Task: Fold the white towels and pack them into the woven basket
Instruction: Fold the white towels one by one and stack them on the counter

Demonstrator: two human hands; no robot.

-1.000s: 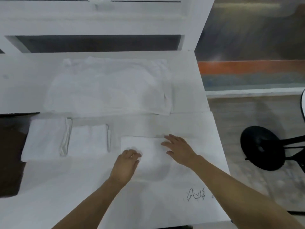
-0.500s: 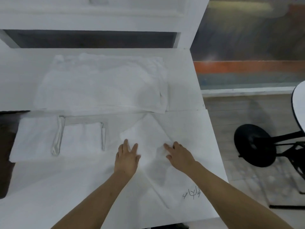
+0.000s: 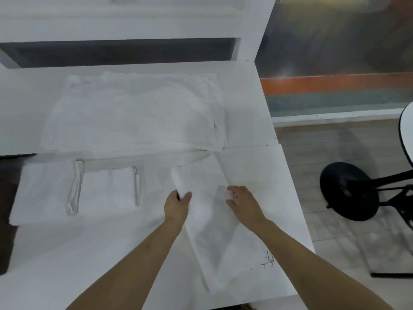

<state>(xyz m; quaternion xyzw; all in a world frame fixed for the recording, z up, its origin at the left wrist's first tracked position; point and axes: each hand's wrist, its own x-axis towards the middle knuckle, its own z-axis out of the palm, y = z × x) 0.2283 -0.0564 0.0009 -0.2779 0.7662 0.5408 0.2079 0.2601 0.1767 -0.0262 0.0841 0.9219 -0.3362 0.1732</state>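
While both hands (image 3: 176, 206) (image 3: 244, 203) work one towel (image 3: 207, 220), seemingly two folded towels (image 3: 73, 189) lie left.

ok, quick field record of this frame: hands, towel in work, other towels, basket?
left hand: grips the rolled edge of the towel in work
right hand: fingers flat on the same towel
folded towels: two, side by side at left on the table
unfolded pile: behind, spread flat
basket: not in view

Left hand (image 3: 177, 205) fingers hidden under towel (image 3: 207, 211) edge. White-on-white blurs towel outlines against table (image 3: 89, 253). Round tabletop (image 3: 407, 130) cut off at right edge. Scribble (image 3: 268, 260) on table unreadable.
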